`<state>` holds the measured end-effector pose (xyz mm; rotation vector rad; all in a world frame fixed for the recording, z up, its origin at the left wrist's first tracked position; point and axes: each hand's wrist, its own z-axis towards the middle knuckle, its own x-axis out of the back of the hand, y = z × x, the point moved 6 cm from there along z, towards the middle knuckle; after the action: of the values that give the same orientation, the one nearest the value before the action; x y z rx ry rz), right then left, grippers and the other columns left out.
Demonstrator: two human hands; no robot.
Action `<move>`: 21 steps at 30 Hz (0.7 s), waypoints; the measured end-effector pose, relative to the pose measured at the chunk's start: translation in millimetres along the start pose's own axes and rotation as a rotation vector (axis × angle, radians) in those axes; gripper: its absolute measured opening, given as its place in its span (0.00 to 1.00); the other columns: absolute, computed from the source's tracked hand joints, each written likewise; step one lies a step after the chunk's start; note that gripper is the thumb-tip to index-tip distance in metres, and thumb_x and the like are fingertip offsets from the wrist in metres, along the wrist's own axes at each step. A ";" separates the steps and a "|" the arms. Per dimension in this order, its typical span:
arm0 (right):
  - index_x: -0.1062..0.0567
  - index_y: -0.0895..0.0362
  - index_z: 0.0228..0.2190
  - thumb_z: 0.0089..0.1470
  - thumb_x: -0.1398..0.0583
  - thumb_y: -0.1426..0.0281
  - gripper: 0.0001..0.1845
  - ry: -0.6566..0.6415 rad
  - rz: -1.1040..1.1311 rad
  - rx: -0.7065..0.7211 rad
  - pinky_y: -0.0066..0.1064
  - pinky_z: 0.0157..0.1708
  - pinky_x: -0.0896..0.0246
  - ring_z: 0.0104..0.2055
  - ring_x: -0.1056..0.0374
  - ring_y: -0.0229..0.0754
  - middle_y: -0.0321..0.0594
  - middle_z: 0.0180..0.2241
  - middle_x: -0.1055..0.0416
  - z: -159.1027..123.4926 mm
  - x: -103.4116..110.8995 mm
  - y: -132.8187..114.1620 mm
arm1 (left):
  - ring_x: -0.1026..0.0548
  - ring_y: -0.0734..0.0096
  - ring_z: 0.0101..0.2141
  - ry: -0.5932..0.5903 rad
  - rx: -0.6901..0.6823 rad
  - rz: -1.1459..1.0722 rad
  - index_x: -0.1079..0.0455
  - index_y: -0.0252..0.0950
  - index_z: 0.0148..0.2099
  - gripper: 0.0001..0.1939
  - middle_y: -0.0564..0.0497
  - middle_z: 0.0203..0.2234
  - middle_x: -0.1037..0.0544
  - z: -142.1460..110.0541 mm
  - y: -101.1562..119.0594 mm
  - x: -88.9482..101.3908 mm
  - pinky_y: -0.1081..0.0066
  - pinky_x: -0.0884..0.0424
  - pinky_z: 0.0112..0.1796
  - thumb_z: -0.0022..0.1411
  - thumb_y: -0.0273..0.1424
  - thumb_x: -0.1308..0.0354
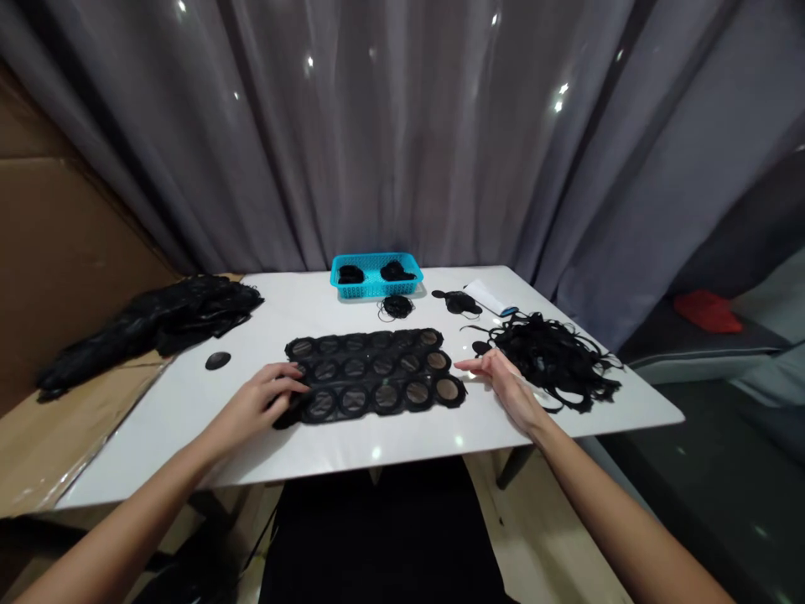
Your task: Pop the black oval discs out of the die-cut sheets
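Note:
A black sheet of die-cut rings (374, 373) lies flat in the middle of the white table (189, 411). My left hand (261, 400) rests on the sheet's left end, fingers bent and pressing on its edge. At the sheet's right end my right hand (503, 384) lies open, fingers stretched toward the last ring without holding anything. A tangled heap of black scrap strips (553, 356) sits just right of that hand.
A blue basket (376, 275) with black pieces stands at the table's back edge. Near it lie a small black ring bundle (396, 307), black discs (457, 300) and a white object (490, 295). A single black disc (217, 361) and a pile of black material (157, 323) lie left.

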<state>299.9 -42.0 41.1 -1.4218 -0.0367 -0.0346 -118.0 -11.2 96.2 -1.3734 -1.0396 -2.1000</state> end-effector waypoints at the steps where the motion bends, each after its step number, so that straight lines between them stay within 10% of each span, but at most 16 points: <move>1: 0.35 0.50 0.32 0.63 0.50 0.44 0.23 0.008 0.074 -0.004 0.43 0.48 0.37 0.42 0.28 0.49 0.42 0.38 0.21 4.0 -0.7 3.1 | 0.27 0.56 0.53 -0.017 -0.048 0.011 0.22 0.38 0.46 0.17 0.43 0.50 0.25 11.7 10.4 -3.8 0.57 0.29 0.54 0.67 0.30 0.53; 6: 0.25 0.52 0.36 0.62 0.51 0.43 0.29 0.103 0.009 -0.049 0.32 0.30 0.41 0.27 0.39 0.41 0.34 0.23 0.38 30.7 -8.6 13.8 | 0.26 0.63 0.54 -0.121 -0.327 0.045 0.26 0.42 0.54 0.20 0.45 0.54 0.26 71.0 78.8 -50.5 0.65 0.30 0.54 0.65 0.24 0.51; 10: 0.24 0.53 0.36 0.60 0.43 0.48 0.22 0.033 -0.165 -0.033 0.30 0.27 0.44 0.26 0.41 0.39 0.34 0.24 0.37 53.0 -24.7 4.7 | 0.31 0.50 0.59 -0.150 -0.453 0.062 0.32 0.35 0.62 0.24 0.38 0.60 0.29 100.2 120.6 -104.1 0.53 0.34 0.59 0.65 0.33 0.42; 15: 0.27 0.55 0.32 0.53 0.34 0.61 0.12 -0.124 -0.168 -0.123 0.28 0.28 0.43 0.27 0.35 0.38 0.33 0.25 0.30 70.7 -34.4 9.3 | 0.40 0.42 0.65 -0.206 -0.434 0.105 0.39 0.33 0.68 0.32 0.36 0.65 0.36 110.4 127.2 -141.6 0.43 0.39 0.60 0.66 0.40 0.41; 21: 0.26 0.57 0.26 0.50 0.35 0.68 0.06 -0.186 -0.255 -0.168 0.30 0.33 0.40 0.34 0.32 0.40 0.40 0.33 0.24 77.5 -29.9 16.8 | 0.43 0.42 0.66 -0.206 -0.444 0.069 0.42 0.38 0.70 0.32 0.42 0.67 0.38 107.6 124.3 -143.6 0.42 0.41 0.61 0.67 0.38 0.42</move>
<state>270.5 37.2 34.6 -1.5772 -0.3764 -0.1180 91.6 -13.6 35.4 -1.8370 -0.6010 -2.2603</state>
